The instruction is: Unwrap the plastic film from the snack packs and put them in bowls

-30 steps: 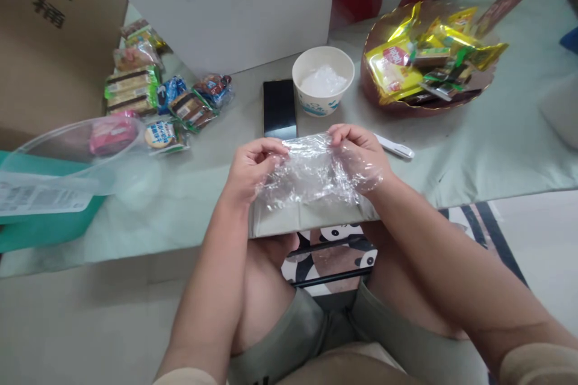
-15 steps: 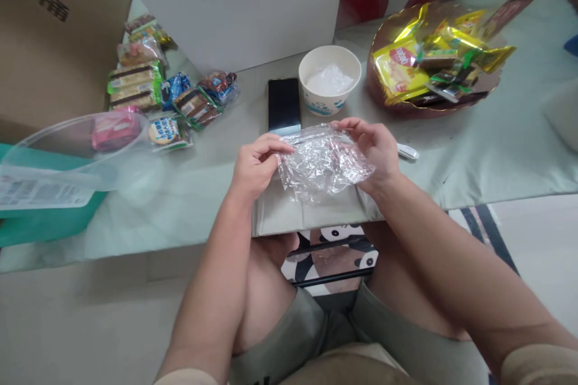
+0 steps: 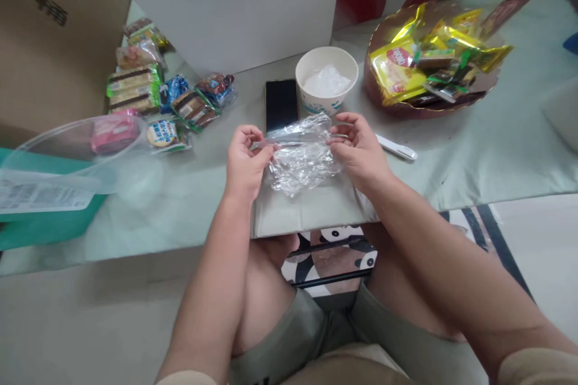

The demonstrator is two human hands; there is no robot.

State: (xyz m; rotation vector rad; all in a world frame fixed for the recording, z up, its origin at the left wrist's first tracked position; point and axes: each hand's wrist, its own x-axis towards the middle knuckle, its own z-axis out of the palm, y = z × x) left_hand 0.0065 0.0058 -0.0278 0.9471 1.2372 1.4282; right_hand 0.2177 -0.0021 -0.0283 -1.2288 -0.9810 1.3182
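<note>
A crinkled clear plastic bag (image 3: 300, 162) stretches between my two hands above the table's front edge. My left hand (image 3: 246, 159) pinches its left side between thumb and fingers. On the other side, my right hand (image 3: 359, 150) grips the bag's right edge with thumb and forefinger. Just beyond them stands a white paper bowl (image 3: 327, 99) with clear crumpled plastic (image 3: 327, 80) inside. A dark phone (image 3: 281, 105) lies left of the bowl, its near end partly covered by the bag. Beside my right hand is a slim white object (image 3: 397, 148), partly hidden.
A basket (image 3: 383, 93) of wrapped snacks stands at the right. Several packaged snacks (image 3: 194, 108) lie at the left, near a transparent plastic lid or bowl (image 3: 108, 177) and a green item (image 3: 58, 228). A white box (image 3: 235, 6) and a cardboard box (image 3: 54, 60) block the back.
My hands have shifted their hold on the plastic bag. Its top edge is now folded up and pulled between them, and more of the slim white object shows.
</note>
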